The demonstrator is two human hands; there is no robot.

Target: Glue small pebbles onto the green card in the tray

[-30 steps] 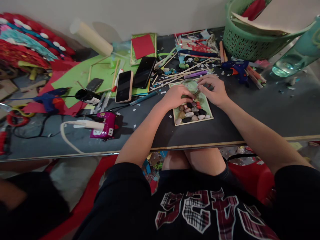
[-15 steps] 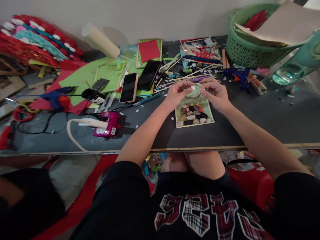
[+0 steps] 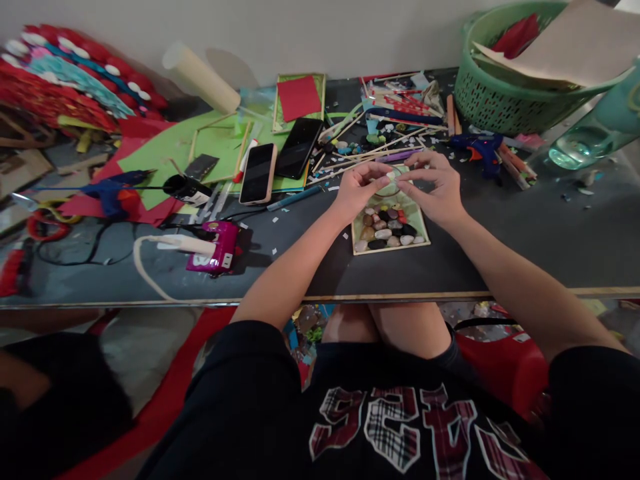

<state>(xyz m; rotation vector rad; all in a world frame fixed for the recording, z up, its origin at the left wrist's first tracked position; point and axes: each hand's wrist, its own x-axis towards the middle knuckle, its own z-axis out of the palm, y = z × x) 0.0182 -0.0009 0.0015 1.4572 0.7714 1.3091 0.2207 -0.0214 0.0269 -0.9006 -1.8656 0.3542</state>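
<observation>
My left hand (image 3: 361,190) is closed in a pinch above the upper part of a light green panel (image 3: 416,217) with a pale raised rim. A small whitish bit (image 3: 391,175) shows at its fingertips, too small to name. Opposite it, my right hand (image 3: 436,190) also has thumb and fingers pinched together, and what they hold is hidden. Below and between the hands is a thin dark ring outline (image 3: 387,193), partly covered by fingers. Smooth pebbles (image 3: 384,234) in black, brown, white and red cover the panel's lower half.
Two phones (image 3: 259,175), a magenta power adapter (image 3: 215,248) with plugs and a blue glue gun (image 3: 113,193) lie left. Sticks and scraps (image 3: 370,157) litter the back. Rightward stand another glue gun (image 3: 480,150), a green basket (image 3: 505,93) and a glass bottle (image 3: 575,150).
Both hands stay over the panel with only slight finger movement; the right fingers have shifted a little. The pebbles and panel have not visibly moved.
</observation>
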